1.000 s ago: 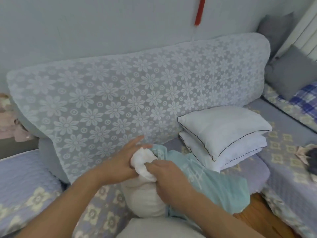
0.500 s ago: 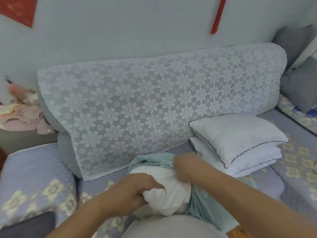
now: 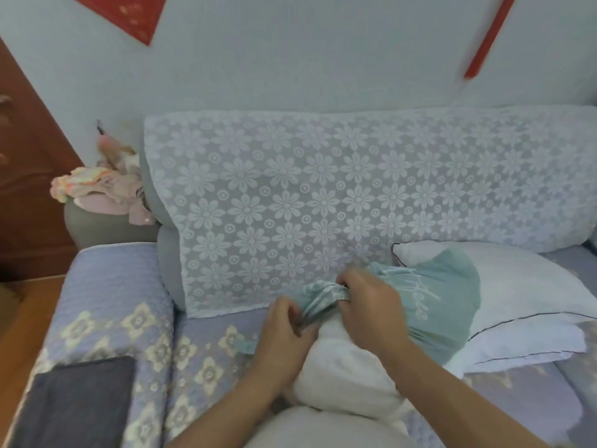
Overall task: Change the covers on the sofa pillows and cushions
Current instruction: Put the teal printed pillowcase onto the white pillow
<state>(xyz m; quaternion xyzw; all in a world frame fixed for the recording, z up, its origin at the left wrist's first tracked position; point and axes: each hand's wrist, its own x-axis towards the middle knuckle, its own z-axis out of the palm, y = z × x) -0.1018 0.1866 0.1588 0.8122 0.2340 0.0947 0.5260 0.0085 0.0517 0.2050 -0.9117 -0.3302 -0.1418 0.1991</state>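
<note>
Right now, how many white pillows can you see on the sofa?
3: one white pillow in the hands, half inside the teal cover; two stacked pillows at right. Others may be hidden.

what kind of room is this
Most likely a home living room: a sofa with a lace-draped backrest, quilted floral seat covers, spare white pillows and red paper decorations on the wall.

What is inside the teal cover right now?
The top of the white pillow goes into the teal cover, whose bunched edge both hands grip. How far in it reaches is hidden.
</note>
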